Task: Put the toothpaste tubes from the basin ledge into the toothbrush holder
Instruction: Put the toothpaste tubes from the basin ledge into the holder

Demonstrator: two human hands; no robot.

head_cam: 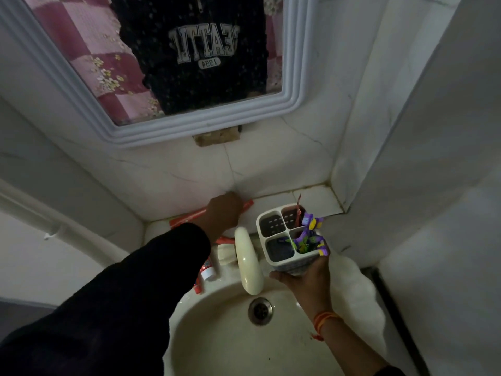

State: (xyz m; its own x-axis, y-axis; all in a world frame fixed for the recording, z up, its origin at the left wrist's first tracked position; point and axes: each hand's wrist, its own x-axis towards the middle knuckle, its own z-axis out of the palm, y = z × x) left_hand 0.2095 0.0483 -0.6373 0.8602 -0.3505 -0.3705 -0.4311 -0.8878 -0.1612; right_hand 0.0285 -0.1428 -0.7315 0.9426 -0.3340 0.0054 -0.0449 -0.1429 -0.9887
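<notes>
A long red toothpaste tube (189, 216) lies on the tiled ledge (273, 203) behind the basin. My left hand (223, 211) rests on its middle with the fingers curled over it. My right hand (305, 279) holds up a white four-compartment toothbrush holder (272, 226) over the basin's back right. The holder carries purple and green toothbrushes (309, 236) and a red tube end in the far compartment. A second red tube (225, 240) lies beside the tap. A small red tube with a white cap (207, 271) lies on the basin's left rim, partly under my sleeve.
A cream tap (248, 263) arches over the white basin (217, 335), whose drain (260, 310) sits below it. A soap piece (226, 255) lies left of the tap. A white-framed mirror (189, 128) hangs above. The wall corner closes in on the right.
</notes>
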